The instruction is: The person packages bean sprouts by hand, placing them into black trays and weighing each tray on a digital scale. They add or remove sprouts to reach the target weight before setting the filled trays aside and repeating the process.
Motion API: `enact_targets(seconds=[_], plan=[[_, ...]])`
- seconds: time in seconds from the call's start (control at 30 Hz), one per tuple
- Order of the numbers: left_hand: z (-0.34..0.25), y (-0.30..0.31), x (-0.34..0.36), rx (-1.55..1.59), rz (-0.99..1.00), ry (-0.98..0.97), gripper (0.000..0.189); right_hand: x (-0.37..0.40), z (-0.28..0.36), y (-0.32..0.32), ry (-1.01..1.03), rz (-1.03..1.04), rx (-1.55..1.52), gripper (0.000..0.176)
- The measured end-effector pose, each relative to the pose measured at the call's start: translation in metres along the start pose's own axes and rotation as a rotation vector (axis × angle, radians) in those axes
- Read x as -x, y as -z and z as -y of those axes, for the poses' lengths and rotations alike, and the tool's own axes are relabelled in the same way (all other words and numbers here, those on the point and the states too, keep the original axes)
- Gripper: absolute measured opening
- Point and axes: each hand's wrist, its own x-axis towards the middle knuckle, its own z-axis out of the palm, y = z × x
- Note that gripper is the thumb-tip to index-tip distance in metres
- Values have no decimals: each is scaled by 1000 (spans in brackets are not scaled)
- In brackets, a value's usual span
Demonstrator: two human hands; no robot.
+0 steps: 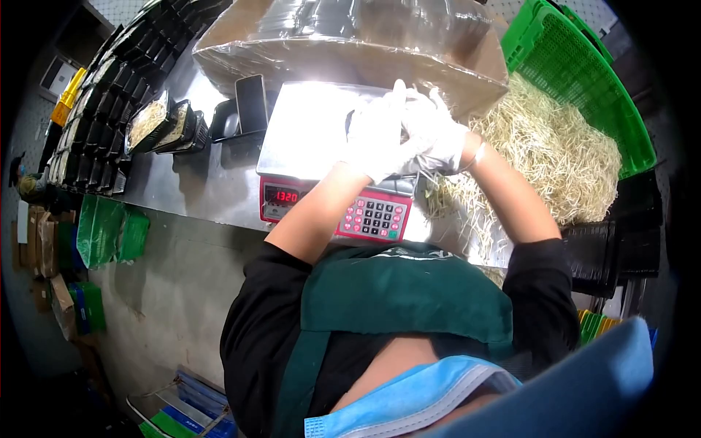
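Both my hands wear white gloves and lie close together on top of a black tray that stands on the steel platform of a scale. My left hand covers the tray's left part, its fingers stretched toward the far side. My right hand overlaps it from the right with fingers spread. The tray's contents and anything under the palms are hidden. The scale's red front shows 1320 on its display, with a keypad beside it.
A heap of bean sprouts lies at the right, against a tipped green basket. Filled black trays and rows of empty ones stand at the left. A plastic-wrapped box sits behind the scale. Stacked black trays stand at the right.
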Motion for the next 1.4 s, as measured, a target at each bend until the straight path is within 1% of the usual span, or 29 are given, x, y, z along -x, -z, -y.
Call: enact_targets(seconds=[0.1,0.13,0.17,0.23,0.27,0.37,0.4,0.43,0.5,0.53,0.57,0.63,0.7,0.73,0.77,0.83,0.87,0.9,0.97,1.03,1.07,1.1,1.13,1.2,1.23,1.27,1.3,1.37,1.4], plan=[[6,-16,5,-68,-54,-103,91,23,-5,39,-142,164,32,93],[3,-15,4,-117,-55,-137,92,17,-3,73,-278,491,-108,92],[2,-11,1,-111,-51,-138,92,29,-15,66,-308,431,-235,85],[0,-1,-7,24,380,52,113,51,-25,36,-292,299,-260,81],[0,-3,-9,12,396,74,117,63,-20,27,-217,115,-217,68],[4,-5,-9,23,350,-3,118,62,-25,15,-158,28,-184,58],[8,-13,-3,-35,157,-106,93,65,-27,19,-140,57,-150,49],[9,-14,-1,-42,165,-110,93,65,-28,23,-144,50,-157,49],[14,-13,1,-89,128,-151,90,65,-36,30,-181,204,-158,44],[13,-7,0,-92,126,-158,90,74,-34,37,-128,119,-119,39],[10,2,1,-107,210,-166,89,85,-43,33,-75,-86,-204,38],[20,2,2,-119,294,-175,87,111,-73,20,-236,-198,-683,35],[47,-20,9,247,488,20,116,132,-90,-1,-541,-284,-1411,37],[19,12,6,-115,376,-114,116,134,-91,-10,-651,-229,-1291,44],[12,24,5,-118,380,-109,116,143,-111,-57,-449,-178,-1003,48],[10,44,2,-90,414,-117,117,174,-125,-116,-504,226,-63,55],[13,53,5,-47,313,-190,110,173,-97,-89,-625,197,-155,59],[19,60,14,-47,314,-180,110,173,-56,-47,-745,177,-252,62],[33,76,32,122,319,29,92,195,-46,-42,-733,136,-281,59],[59,85,55,406,208,248,75,218,-38,-49,-857,-179,-1026,70],[68,87,62,446,75,212,65,216,-21,-54,-782,-283,-792,72],[78,95,68,732,108,299,72,211,-5,-60,-689,-381,-562,74],[90,97,73,618,37,271,76,209,7,-72,-663,-362,-582,74],[114,99,82,516,-19,224,81,205,31,-112,-443,-160,-182,82],[117,92,81,446,-60,194,76,201,39,-124,-325,-74,19,86],[120,82,83,444,22,276,76,187,31,-124,-307,-185,-73,81],[119,71,85,448,107,349,75,175,24,-111,-490,-44,-11,78],[65,77,76,788,395,498,80,152,-6,-91,-457,-348,-15,80],[51,66,76,467,211,208,88,148,-27,-81,-379,-400,-145,74]])
